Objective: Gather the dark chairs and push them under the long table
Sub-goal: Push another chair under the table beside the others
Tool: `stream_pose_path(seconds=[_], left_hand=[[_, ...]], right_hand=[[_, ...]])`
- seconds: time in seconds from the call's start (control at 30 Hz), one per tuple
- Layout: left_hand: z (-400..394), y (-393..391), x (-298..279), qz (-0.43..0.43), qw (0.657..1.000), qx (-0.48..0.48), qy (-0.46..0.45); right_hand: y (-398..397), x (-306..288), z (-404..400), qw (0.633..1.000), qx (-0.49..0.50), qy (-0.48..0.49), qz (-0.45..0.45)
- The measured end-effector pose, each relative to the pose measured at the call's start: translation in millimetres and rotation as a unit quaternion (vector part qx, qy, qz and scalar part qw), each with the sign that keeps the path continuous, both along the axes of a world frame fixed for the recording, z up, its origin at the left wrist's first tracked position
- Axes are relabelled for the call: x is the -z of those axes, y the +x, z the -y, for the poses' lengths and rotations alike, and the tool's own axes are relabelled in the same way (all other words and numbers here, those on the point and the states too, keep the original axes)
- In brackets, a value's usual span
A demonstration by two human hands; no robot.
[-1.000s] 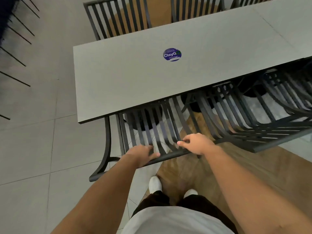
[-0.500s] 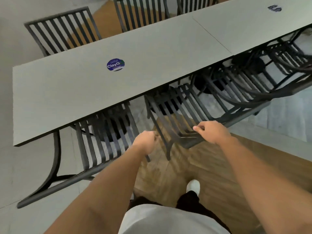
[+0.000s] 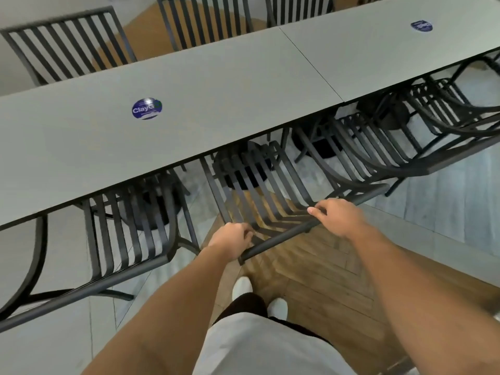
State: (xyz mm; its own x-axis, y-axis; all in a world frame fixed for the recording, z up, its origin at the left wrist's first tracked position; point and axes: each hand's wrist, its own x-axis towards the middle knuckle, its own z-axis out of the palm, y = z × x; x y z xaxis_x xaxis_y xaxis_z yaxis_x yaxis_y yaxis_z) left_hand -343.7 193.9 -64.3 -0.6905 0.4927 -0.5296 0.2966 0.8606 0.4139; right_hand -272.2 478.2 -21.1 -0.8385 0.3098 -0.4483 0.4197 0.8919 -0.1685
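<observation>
A long grey table [image 3: 216, 85] runs from the lower left to the upper right. Right in front of me stands a dark slatted chair [image 3: 259, 185], its seat partly under the table's near edge. My left hand [image 3: 232, 239] grips the left end of its top rail. Further right on the same rail, my right hand [image 3: 338, 215] holds on. To its left another dark chair [image 3: 127, 239] sits tucked under the table. On the right, a third dark chair [image 3: 378, 152] is also tucked in along the near side.
Three more dark chairs [image 3: 67, 44] stand on the table's far side. Round blue stickers [image 3: 147, 108] lie on the tabletop. Dark round table bases [image 3: 151, 207] show under it. My white shoes [image 3: 242, 286] stand on wood flooring, with grey tiles either side.
I let go of the left chair and stepped right. Both hands now hold the top rail of the middle chair; the view has shifted right along the table.
</observation>
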Motion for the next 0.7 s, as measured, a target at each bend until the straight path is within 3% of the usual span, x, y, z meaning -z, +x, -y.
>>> stream_pose_path(seconds=[0.3, 0.53, 0.7], left_hand=[[-41, -12, 13, 0.063, 0.998, 0.005, -0.023], [-80, 18, 33, 0.156, 0.984, -0.073, -0.034], [-109, 45, 37, 0.024, 0.978, -0.097, -0.183]], right_hand=[[-29, 11, -50, 0.997, -0.015, -0.014, 0.072], [-47, 37, -105, 0.969, -0.146, -0.013, 0.201], [-51, 59, -136, 0.935, -0.301, 0.038, 0.185]])
